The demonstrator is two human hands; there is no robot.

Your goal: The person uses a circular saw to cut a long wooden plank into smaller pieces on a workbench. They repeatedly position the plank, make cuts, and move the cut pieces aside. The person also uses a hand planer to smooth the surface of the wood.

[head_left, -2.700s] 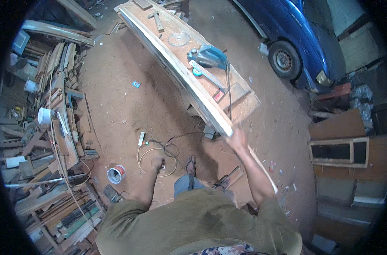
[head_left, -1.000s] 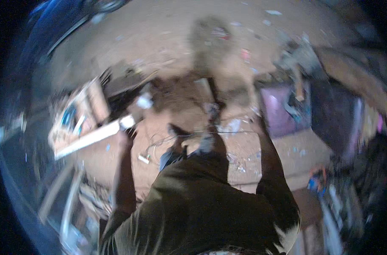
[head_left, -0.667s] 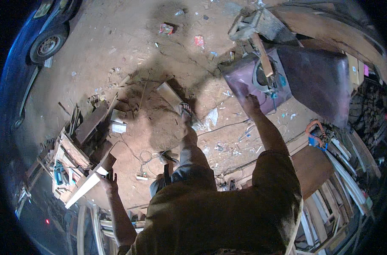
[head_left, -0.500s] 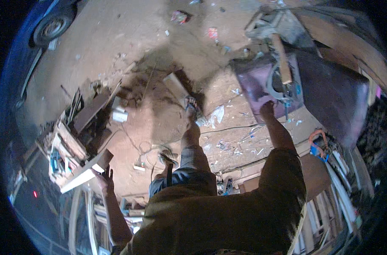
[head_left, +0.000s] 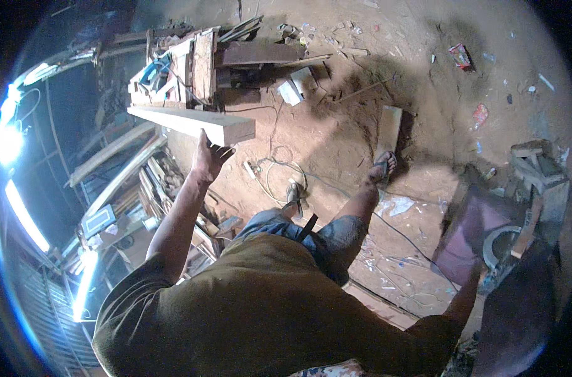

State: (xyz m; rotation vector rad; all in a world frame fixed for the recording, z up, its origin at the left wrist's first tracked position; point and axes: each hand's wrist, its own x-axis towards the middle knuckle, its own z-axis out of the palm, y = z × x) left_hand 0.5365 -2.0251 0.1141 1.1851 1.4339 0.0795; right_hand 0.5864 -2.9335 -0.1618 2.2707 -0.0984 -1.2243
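Note:
A long, pale, squared wooden plank (head_left: 201,125) is held out at the left. My left hand (head_left: 209,160) is at its near end, thumb against its side and fingers stretched under it. The plank's far end reaches a cluttered wooden bench (head_left: 201,69). Over at the right, my right arm stretches toward a purple panel (head_left: 474,229). My right hand (head_left: 476,267) is dark and small there, its fingers not readable. Close by it are a grey ring-shaped part (head_left: 494,246) and a brown piece of wood (head_left: 529,226).
A short board (head_left: 386,135) lies on the dirt floor beneath my sandalled foot. A cable (head_left: 405,235) crosses the ground past my legs. Stacked timber (head_left: 157,185) stands beside my left arm, with bright tube lights (head_left: 27,213) at far left. Scraps and wrappers (head_left: 460,56) litter the ground.
The view has swung to the left, so the bench and plank now appear higher up. My left arm still holds the plank out; my right hand remains by the purple panel.

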